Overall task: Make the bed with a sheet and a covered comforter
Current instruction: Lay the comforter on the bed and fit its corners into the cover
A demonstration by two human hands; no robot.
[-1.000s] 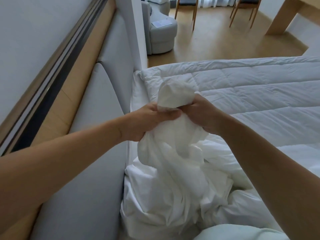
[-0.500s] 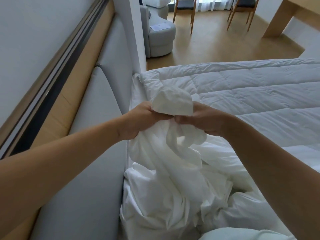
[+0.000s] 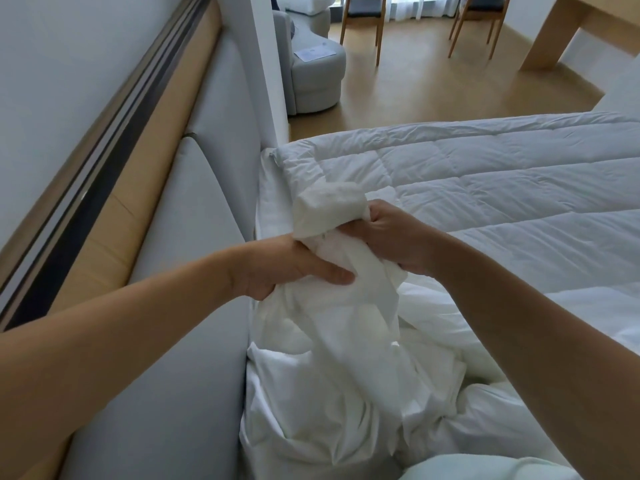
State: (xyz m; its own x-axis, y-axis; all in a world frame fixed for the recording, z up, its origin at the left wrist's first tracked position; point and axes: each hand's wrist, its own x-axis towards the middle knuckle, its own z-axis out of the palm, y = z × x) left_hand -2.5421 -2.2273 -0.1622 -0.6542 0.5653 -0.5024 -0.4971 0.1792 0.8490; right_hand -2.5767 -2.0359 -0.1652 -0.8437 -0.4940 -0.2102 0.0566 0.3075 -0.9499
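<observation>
Comforter (image 3: 502, 188) (one, quilted): left hand (image 3: 277, 268), right hand (image 3: 391, 237) grip one cover (image 3: 329, 358).

Fingertips of the left hand (image 3: 294, 268) and right hand (image 3: 391, 237) are buried in the bunched white cover (image 3: 332, 341) they grip, and whatever fills the wrapped lump above them is hidden. The quilted comforter (image 3: 502, 188) runs off the right edge and conceals the mattress. The near edge cuts the cover's heap and a pale garment (image 3: 485, 469). At the far end, a chair (image 3: 362, 26), a second chair (image 3: 481, 22) and a wooden desk (image 3: 561, 32) are cropped at the top. The paper (image 3: 315, 53) on the armchair (image 3: 311, 84) is too small to read.
</observation>
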